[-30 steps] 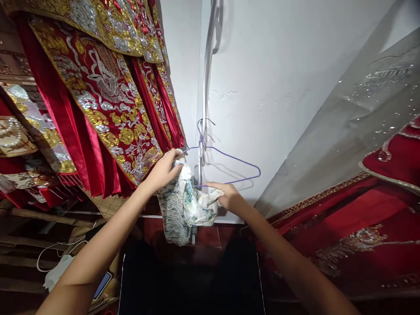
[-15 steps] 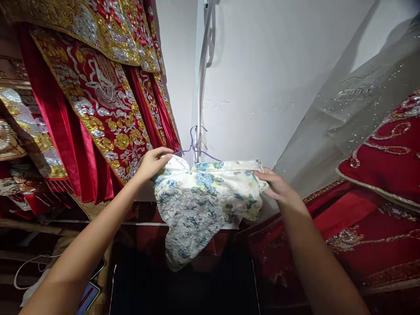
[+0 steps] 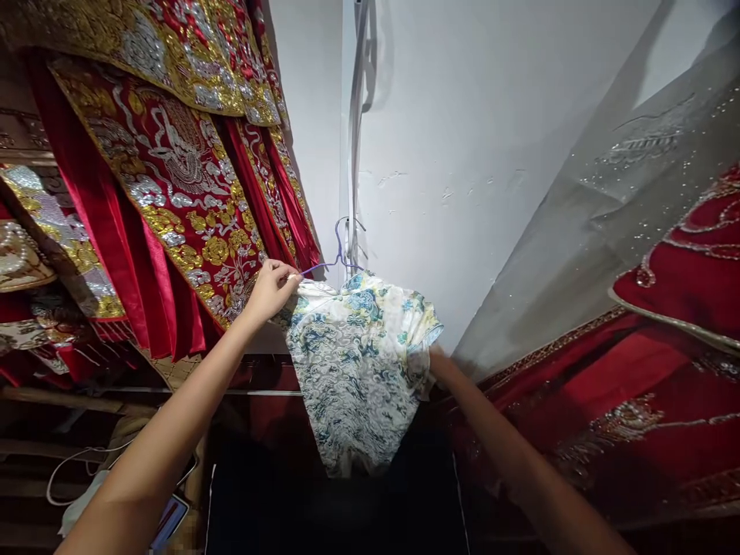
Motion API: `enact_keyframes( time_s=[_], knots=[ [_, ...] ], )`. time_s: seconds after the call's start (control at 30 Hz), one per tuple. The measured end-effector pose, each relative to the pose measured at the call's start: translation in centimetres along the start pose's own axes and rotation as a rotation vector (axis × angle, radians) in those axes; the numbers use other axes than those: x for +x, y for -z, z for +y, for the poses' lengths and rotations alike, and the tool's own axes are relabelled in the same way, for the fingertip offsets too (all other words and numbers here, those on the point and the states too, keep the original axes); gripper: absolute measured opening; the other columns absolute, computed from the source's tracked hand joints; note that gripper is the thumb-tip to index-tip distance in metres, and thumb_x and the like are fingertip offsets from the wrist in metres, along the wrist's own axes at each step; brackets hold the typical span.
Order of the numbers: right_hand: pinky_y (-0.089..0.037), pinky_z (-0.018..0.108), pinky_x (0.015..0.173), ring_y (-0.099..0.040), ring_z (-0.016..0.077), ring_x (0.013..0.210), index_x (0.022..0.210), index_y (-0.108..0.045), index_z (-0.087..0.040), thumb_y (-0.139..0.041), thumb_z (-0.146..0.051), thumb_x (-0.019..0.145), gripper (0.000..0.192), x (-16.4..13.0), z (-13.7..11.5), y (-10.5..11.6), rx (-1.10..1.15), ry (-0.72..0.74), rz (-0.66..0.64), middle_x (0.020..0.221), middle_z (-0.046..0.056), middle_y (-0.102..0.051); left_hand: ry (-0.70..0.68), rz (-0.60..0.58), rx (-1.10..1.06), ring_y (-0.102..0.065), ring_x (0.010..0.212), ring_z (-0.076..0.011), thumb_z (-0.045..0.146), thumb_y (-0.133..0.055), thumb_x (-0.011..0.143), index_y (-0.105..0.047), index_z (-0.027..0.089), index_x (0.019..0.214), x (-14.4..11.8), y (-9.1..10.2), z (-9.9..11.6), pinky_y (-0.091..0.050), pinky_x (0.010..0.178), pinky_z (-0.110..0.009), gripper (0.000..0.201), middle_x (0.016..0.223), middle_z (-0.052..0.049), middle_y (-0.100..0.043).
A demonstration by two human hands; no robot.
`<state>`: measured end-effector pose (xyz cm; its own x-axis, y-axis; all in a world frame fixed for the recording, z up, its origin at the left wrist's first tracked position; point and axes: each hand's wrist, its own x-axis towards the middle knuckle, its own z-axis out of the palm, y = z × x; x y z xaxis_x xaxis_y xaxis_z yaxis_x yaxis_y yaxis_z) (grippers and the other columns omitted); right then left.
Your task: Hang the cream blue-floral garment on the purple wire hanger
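The right hand (image 3: pixel 438 362) is mostly hidden at one sleeve, so I can't tell how it grips. The left hand (image 3: pixel 276 289) pinches the other shoulder of the shirt (image 3: pixel 355 370). It looks light, soft and floppy, best held by the shoulders. It hangs below the hook of the purple hanger (image 3: pixel 339 258), before the white wall (image 3: pixel 439 123).

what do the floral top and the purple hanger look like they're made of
The floral top: probably thin, matte fabric, since it drapes and creases softly; the fibre can't be told. The purple hanger: likely smooth coated wire or plastic, judging by its slim, evenly coloured line; which one stays open.
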<state>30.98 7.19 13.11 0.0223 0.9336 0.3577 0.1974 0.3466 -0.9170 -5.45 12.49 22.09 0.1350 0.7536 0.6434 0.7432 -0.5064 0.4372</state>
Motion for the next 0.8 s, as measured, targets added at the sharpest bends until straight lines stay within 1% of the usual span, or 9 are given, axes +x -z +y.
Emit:
enact_keyframes(
  time_s=[0.13, 0.2, 0.27, 0.33, 0.43, 0.53, 0.63, 0.73, 0.8],
  knots=[
    [-0.057, 0.038, 0.075, -0.070, 0.0260, 0.090, 0.111, -0.066, -0.020, -0.040, -0.070, 0.087, 0.062, 1.6, 0.0, 2.3, 0.145, -0.103, 0.001, 0.092, 0.008, -0.073, 0.002, -0.107, -0.028, -0.058, 0.093, -0.0214, 0.037, -0.051, 0.093, -0.066, 0.018, 0.099, -0.1, -0.7, 0.7, -0.047, 0.082, -0.033, 0.026, 0.098, -0.007, -0.063],
    [-0.057, 0.034, 0.071, -0.071, 0.0248, 0.087, 0.103, -0.067, -0.021, -0.047, -0.070, 0.084, 0.056, 2.2, -1.7, 2.5, 0.143, -0.098, 0.032, 0.086, 0.006, -0.072, -0.002, -0.104, -0.062, -0.059, 0.092, -0.0206, 0.036, -0.048, 0.094, -0.064, 0.018, 0.107, 0.4, -1.1, 1.7, -0.047, 0.083, -0.033, 0.027, 0.101, -0.007, -0.065],
    [-0.058, 0.033, 0.074, -0.069, 0.0242, 0.090, 0.100, -0.066, -0.022, -0.059, -0.065, 0.082, 0.047, 2.9, -4.3, 2.0, 0.154, -0.044, 0.111, 0.087, 0.006, -0.070, -0.025, -0.064, -0.090, -0.060, 0.097, -0.0204, 0.036, -0.048, 0.096, -0.061, 0.020, 0.118, 0.9, -1.0, 3.0, -0.047, 0.087, -0.033, 0.031, 0.107, -0.007, -0.066],
    [-0.057, 0.033, 0.080, -0.067, 0.0245, 0.099, 0.107, -0.063, -0.022, -0.061, -0.061, 0.084, 0.045, 3.5, -7.3, 0.8, 0.192, -0.008, 0.215, 0.097, 0.007, -0.069, -0.061, 0.002, -0.074, -0.058, 0.105, -0.0217, 0.039, -0.047, 0.097, -0.060, 0.022, 0.124, 1.5, -0.6, 4.3, -0.045, 0.094, -0.036, 0.035, 0.115, -0.008, -0.064],
    [-0.056, 0.032, 0.084, -0.065, 0.0228, 0.103, 0.115, -0.058, -0.023, -0.055, -0.058, 0.090, 0.044, 3.1, -10.8, -1.9, 0.173, 0.017, 0.287, 0.104, 0.007, -0.066, -0.041, 0.093, -0.006, -0.056, 0.110, -0.0258, 0.049, -0.043, 0.098, -0.067, 0.022, 0.115, 2.1, 0.3, 6.0, -0.043, 0.098, -0.041, 0.040, 0.110, -0.009, -0.063],
    [-0.056, 0.028, 0.068, -0.065, 0.0184, 0.080, 0.109, -0.057, -0.024, -0.045, -0.058, 0.096, 0.038, 0.9, -12.3, -5.2, 0.084, 0.065, 0.043, 0.086, 0.002, -0.063, 0.120, -0.021, -0.149, -0.061, 0.090, -0.0251, 0.060, -0.036, 0.097, -0.071, 0.016, 0.089, 2.4, 0.2, 6.6, -0.048, 0.085, -0.039, 0.057, 0.085, -0.008, -0.065],
    [-0.055, 0.029, 0.060, -0.061, 0.0163, 0.066, 0.120, -0.053, -0.027, -0.045, -0.054, 0.098, 0.036, -2.0, -12.7, -7.4, 0.019, 0.090, -0.384, 0.082, 0.000, -0.062, 0.341, -0.203, -0.541, -0.063, 0.077, -0.0225, 0.065, -0.041, 0.092, -0.070, 0.013, 0.082, 2.2, -0.7, 6.5, -0.050, 0.074, -0.035, 0.061, 0.078, -0.009, -0.068],
    [-0.055, 0.039, 0.090, -0.064, 0.0231, 0.101, 0.134, -0.050, -0.029, -0.058, -0.048, 0.093, 0.046, -3.8, -13.3, -7.1, -0.100, 0.257, -0.759, 0.116, 0.006, -0.064, 0.452, -0.259, -0.824, -0.065, 0.082, -0.0226, 0.058, -0.058, 0.085, -0.070, 0.012, 0.093, 0.8, -0.1, 6.3, -0.051, 0.074, -0.034, 0.048, 0.090, -0.012, -0.072],
    [-0.044, 0.044, 0.108, -0.053, 0.0269, 0.126, 0.138, -0.049, -0.031, -0.063, -0.044, 0.091, 0.051, -4.1, -13.6, -6.0, -0.190, 0.338, -0.781, 0.139, 0.007, -0.054, 0.412, -0.358, -0.791, -0.066, 0.081, -0.0218, 0.053, -0.064, 0.082, -0.071, 0.014, 0.094, -1.1, 1.7, 6.4, -0.051, 0.072, -0.032, 0.041, 0.092, -0.010, -0.073]
  ],
)
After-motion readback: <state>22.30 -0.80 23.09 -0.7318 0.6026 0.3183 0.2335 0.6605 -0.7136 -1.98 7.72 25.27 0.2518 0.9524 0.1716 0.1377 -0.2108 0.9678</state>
